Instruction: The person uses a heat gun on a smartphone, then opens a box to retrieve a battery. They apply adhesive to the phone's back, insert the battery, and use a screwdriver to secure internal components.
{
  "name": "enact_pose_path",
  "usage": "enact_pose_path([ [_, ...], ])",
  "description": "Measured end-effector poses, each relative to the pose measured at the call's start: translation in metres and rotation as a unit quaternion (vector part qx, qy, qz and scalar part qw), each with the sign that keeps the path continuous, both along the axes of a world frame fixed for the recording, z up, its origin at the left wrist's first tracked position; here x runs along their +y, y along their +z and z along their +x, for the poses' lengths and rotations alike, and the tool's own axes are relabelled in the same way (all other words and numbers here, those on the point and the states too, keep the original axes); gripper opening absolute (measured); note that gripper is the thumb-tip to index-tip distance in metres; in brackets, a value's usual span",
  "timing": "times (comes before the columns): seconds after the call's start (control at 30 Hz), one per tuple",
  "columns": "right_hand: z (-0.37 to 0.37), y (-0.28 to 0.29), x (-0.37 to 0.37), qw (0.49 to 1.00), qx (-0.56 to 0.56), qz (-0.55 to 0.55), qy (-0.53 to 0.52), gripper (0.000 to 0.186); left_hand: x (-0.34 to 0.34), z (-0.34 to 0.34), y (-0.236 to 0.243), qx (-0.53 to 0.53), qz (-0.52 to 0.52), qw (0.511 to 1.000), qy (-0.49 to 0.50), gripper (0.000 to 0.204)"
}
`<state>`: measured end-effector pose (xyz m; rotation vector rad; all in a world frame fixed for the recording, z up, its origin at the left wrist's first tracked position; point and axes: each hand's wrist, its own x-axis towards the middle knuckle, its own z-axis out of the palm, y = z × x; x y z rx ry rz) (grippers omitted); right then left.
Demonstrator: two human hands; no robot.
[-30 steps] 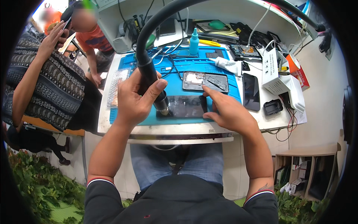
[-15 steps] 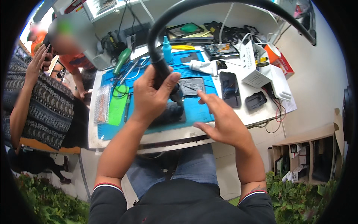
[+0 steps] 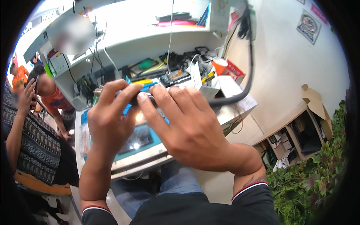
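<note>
A black hot-air gun with a thick hose [image 3: 234,99] is held level in front of me, above the bench. Its metal nozzle [image 3: 98,91] sticks out beyond my left hand [image 3: 108,120], whose fingers are wrapped round the handle. Over the same handle curl the fingers of my right hand [image 3: 191,131], on the hose side; both hands hide much of it. Below, a dark glossy panel [image 3: 137,141] lies on the blue mat [image 3: 155,138], with bright reflections on it. A small orange glow shows between the hands.
A white box of tools [image 3: 206,84], an orange cup [image 3: 219,65] and a red box [image 3: 236,71] stand at the back right. Electronics and cables crowd the bench's rear. Two people are at the left, one in a patterned garment [image 3: 32,131]. A wooden shelf [image 3: 288,140] stands lower right.
The hot-air gun has been raised from over the mat and turned, nozzle now to the left and hose to the right. My right hand has closed on it too. The view has shifted upward and right.
</note>
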<state>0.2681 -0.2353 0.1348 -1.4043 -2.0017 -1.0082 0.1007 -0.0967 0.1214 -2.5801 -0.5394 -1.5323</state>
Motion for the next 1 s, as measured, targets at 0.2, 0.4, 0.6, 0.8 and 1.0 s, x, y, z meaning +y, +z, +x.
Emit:
enact_pose_path([
  [0.2, 0.048, 0.014, -0.007, 0.997, 0.04, 0.058, 0.012, 0.05, -0.016, 0.014, 0.024, -0.014, 0.073, 0.994, -0.086, 0.048],
  [0.4, 0.191, 0.089, -0.007, 0.932, 0.187, 0.296, -0.093, 0.035, -0.009, -0.004, 0.006, 0.048, 0.026, 0.991, -0.121, 0.057],
  [0.6, 0.412, 0.18, 0.065, 0.892, 0.171, 0.364, -0.207, 0.047, -0.022, -0.042, -0.095, 0.164, -0.098, 0.964, -0.184, 0.032],
  [0.8, 0.506, 0.254, 0.139, 0.842, 0.309, 0.332, -0.294, 0.04, -0.034, -0.06, -0.181, 0.199, -0.234, 0.942, -0.136, 0.029],
  [1.0, 0.544, 0.299, 0.186, 0.821, 0.313, 0.251, -0.406, 0.04, -0.026, -0.039, -0.191, 0.137, -0.315, 0.93, -0.131, 0.017],
])
